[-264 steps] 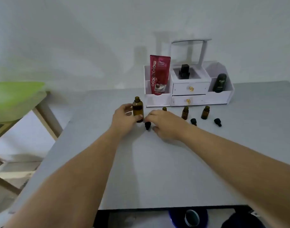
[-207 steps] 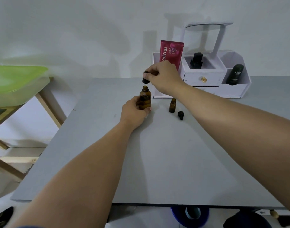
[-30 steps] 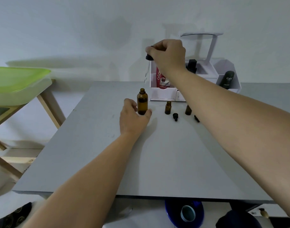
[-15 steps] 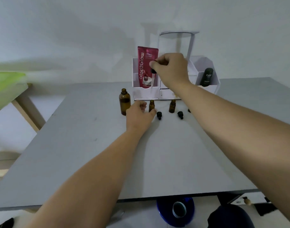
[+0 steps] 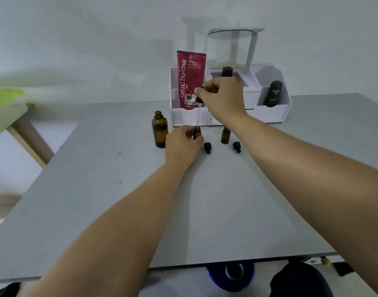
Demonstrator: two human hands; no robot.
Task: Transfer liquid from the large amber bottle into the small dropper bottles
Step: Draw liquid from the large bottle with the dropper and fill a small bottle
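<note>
My right hand (image 5: 221, 97) pinches the black rubber bulb of a dropper (image 5: 199, 100). Its thin, clear glass pipette points straight down at the mouth of a small amber dropper bottle (image 5: 197, 133). My left hand (image 5: 180, 144) curls round that bottle on the matte grey table (image 5: 205, 200) and covers most of its body. I cannot tell whether the tip is inside the neck.

The large amber bottle (image 5: 159, 129), round-shouldered and uncapped, stands just left of my left hand. A second small bottle (image 5: 225, 136) stands to the right, with black dropper caps (image 5: 207, 147) lying near it. A white plastic organiser (image 5: 269, 112) lines the far side. The grey surface runs wide between my forearms to the front edge.
</note>
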